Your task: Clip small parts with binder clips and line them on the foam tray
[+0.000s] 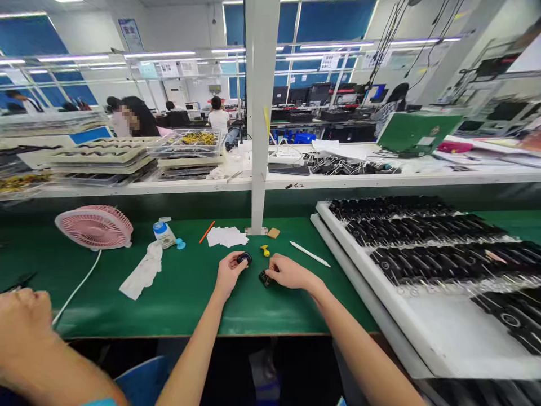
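My left hand (229, 273) is closed on a small black device (244, 259) with a round ring on its face, held just above the green mat. To its right, my right hand (288, 272) pinches a small black part (265, 277) at the mat's surface. The two black pieces are apart. A yellow piece (265, 251) lies behind and between my hands. Beyond it is a small tan block (274, 233), and a white pen (310, 254) lies to the right.
A foam tray (439, 327) of black devices fills the right side. At left are a pink fan (96, 226), a small bottle (164, 233) and paper (143, 270). A white post (258, 124) rises behind the mat. Another person's arm (46, 349) reaches in at lower left.
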{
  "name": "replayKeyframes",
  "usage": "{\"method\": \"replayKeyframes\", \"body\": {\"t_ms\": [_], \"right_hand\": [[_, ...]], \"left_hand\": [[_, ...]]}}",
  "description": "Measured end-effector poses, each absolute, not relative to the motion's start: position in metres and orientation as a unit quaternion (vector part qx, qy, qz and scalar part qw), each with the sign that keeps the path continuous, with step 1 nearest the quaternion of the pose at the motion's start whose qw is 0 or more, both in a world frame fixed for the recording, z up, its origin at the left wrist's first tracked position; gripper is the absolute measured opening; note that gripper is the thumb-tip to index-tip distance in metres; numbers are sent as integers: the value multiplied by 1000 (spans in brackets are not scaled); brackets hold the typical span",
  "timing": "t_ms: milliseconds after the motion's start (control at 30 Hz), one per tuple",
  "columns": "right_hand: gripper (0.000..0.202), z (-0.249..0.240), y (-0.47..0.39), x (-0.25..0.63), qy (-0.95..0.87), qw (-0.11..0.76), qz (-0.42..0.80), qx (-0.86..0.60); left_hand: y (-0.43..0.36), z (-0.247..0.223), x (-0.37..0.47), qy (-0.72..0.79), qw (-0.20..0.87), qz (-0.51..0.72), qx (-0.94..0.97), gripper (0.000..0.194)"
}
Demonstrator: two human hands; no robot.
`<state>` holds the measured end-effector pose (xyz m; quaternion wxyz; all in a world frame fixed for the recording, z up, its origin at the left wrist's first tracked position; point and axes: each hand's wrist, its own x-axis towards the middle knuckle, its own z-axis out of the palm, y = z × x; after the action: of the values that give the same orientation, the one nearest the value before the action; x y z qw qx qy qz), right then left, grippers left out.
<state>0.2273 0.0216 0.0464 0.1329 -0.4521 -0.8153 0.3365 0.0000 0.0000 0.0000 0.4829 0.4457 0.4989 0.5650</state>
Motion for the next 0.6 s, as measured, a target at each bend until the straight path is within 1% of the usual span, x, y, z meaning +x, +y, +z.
{"method": "replayKeyframes", "body": {"t_ms": [67, 133, 200, 267, 333, 367, 433, 533, 600], "right_hand": [[34, 45, 18, 236, -822, 133, 347, -432], [32, 42, 18, 242, -793, 179, 398, -425], [29, 37, 21, 243, -714, 284, 484, -419], [29, 29, 27, 241, -570, 381, 600, -412], [31, 20, 30, 236, -428, 428, 696, -386], [32, 15, 31, 233, -384, 436, 727, -366], [31, 8, 28, 228, -358, 428, 763, -327], [33, 4, 22, 225, -406, 396, 768, -297], [39, 3, 17, 224, -467, 387, 737, -299]], "left_hand": [[1, -1, 1, 501, 481, 567, 444, 47], [1, -1, 1, 501, 482, 566, 443, 47], [2, -2, 1, 502, 486, 562, 443, 49], [2, -1, 0, 501, 492, 559, 442, 52], [2, -1, 0, 498, 498, 557, 441, 54], [2, -1, 0, 496, 500, 558, 440, 54], [3, -2, -1, 490, 500, 563, 438, 54], [4, -4, -1, 485, 495, 575, 435, 53], [4, -5, -2, 484, 489, 582, 434, 52]]}}
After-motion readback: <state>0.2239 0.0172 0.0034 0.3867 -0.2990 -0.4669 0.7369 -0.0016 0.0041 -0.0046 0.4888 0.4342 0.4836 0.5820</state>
